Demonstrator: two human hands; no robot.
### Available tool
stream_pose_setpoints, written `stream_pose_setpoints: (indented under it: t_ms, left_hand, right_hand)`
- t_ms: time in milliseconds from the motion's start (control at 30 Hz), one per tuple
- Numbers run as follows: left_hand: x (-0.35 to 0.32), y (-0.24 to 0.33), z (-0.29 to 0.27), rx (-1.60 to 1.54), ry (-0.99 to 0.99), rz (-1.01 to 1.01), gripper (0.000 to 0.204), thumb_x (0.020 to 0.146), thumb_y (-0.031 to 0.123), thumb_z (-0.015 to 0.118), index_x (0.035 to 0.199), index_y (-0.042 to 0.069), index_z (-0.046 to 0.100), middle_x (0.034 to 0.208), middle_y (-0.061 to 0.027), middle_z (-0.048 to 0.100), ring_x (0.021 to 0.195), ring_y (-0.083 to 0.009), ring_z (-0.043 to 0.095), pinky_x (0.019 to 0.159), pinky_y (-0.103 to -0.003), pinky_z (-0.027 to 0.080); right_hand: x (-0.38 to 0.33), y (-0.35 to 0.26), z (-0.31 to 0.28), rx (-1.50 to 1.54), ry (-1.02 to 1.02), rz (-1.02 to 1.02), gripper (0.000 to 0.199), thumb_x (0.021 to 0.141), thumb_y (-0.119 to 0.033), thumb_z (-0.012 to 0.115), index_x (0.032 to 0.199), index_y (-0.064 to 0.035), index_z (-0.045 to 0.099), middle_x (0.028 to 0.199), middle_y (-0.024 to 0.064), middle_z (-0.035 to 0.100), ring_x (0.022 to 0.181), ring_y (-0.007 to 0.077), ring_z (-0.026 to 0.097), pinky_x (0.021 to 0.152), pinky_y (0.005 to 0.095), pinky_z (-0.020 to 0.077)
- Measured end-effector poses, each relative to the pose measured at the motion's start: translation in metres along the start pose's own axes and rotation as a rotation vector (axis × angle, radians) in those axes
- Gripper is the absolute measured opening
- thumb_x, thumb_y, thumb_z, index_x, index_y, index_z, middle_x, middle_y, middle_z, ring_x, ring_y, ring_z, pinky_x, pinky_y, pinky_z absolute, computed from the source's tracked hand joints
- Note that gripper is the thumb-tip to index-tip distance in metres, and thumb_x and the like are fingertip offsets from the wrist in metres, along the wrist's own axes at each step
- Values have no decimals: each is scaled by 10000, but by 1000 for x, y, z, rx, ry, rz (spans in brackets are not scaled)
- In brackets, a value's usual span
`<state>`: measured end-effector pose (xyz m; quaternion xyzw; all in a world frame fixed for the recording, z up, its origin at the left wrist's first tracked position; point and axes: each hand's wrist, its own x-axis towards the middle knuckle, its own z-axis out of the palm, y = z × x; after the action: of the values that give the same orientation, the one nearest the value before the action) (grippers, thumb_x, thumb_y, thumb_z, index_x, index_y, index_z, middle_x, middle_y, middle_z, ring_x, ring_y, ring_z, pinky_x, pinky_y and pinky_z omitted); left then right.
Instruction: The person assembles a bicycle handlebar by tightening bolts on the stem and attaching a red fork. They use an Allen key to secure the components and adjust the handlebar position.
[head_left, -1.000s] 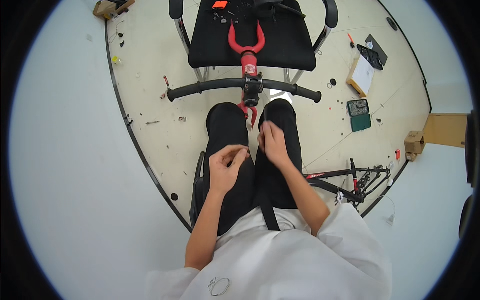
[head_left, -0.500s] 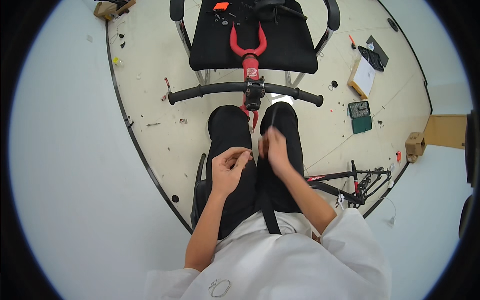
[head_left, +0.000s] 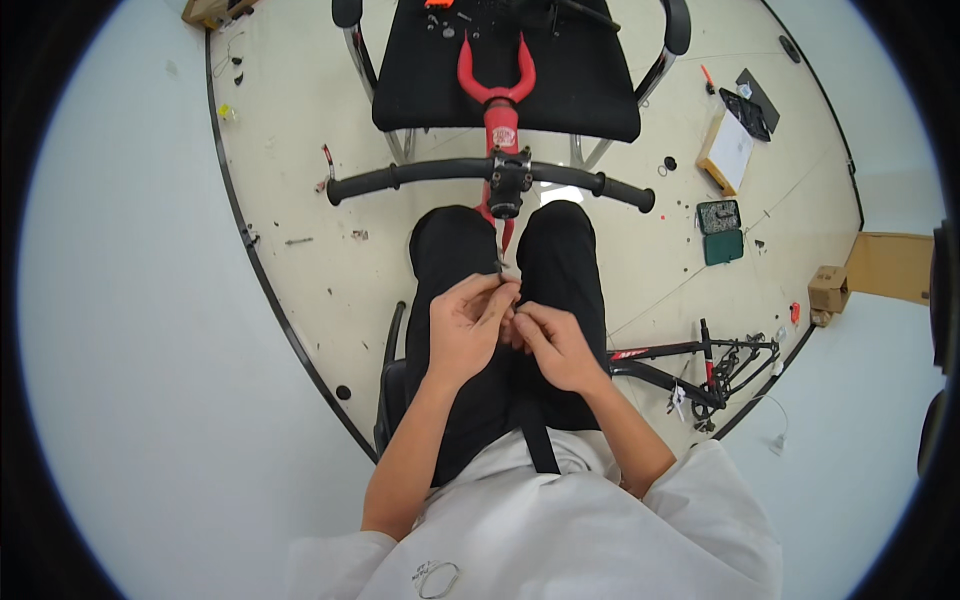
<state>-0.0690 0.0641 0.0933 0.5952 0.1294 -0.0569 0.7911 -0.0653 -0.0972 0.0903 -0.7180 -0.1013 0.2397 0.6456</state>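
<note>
Over my lap, my left hand (head_left: 464,328) and my right hand (head_left: 562,350) meet with fingertips almost touching. Both are closed in a pinch. A small, thin dark piece (head_left: 502,267) sticks out past my left fingertips; its kind is too small to make out. What my right fingers pinch is hidden between the hands. Just beyond my knees, a black bicycle handlebar (head_left: 430,173) sits clamped in a black stem (head_left: 509,180). The red fork (head_left: 502,122) under it rests with its prongs on the black chair seat (head_left: 425,105). Neither hand touches them.
Small metal parts (head_left: 448,32) lie on the chair seat. To the right are an open green case (head_left: 724,247), a white-topped flat box (head_left: 726,152), a black bicycle frame (head_left: 660,372) and a cardboard box (head_left: 828,288). A wall (head_left: 130,300) runs along the left.
My right hand has come back from near my right knee and down to meet my left. My left hand has shifted slightly up and right. The view has tilted a little.
</note>
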Motion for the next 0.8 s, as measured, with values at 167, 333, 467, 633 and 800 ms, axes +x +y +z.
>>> stream_pose_setpoints:
  t_ms: [167, 333, 467, 633, 800]
  left_hand:
    - [36, 34, 8, 189, -95, 287, 119, 902, -15, 698, 1006, -71, 714, 912, -74, 680, 803, -122, 657, 696, -241, 538]
    - [120, 120, 23, 396, -227, 527, 280, 877, 102, 768, 1112, -42, 715, 972, -100, 750, 887, -135, 704, 810, -275, 577]
    - [180, 142, 18, 395, -373, 358, 226, 905, 63, 718, 1073, -86, 697, 982, -115, 740, 876, -151, 697, 798, -283, 565]
    - [191, 125, 5, 612, -313, 513, 276, 900, 167, 749, 1119, 0, 732, 981, -99, 749, 899, -168, 721, 865, -289, 570]
    - [190, 123, 7, 615, -314, 446, 282, 898, 163, 749, 1125, -4, 728, 981, -98, 748, 906, -168, 722, 856, -289, 570]
  right_hand:
    - [34, -40, -26, -343, 176, -297, 104, 881, -5, 661, 975, 22, 697, 785, 108, 640, 647, 166, 596, 599, 288, 472]
    - [119, -100, -78, -444, 208, -483, 144, 879, -38, 687, 1006, 25, 711, 824, 93, 739, 704, 132, 695, 682, 259, 537]
    - [161, -108, -96, -451, 143, -479, 198, 888, -74, 691, 1048, 38, 725, 848, 98, 752, 777, 159, 730, 759, 260, 567]
    - [166, -90, -94, -452, 173, -428, 203, 878, -103, 700, 1012, 45, 735, 829, 109, 747, 762, 160, 728, 733, 269, 560]
    - [164, -85, -94, -484, 220, -420, 196, 877, -88, 697, 1013, 48, 731, 833, 111, 749, 769, 164, 731, 747, 272, 561]
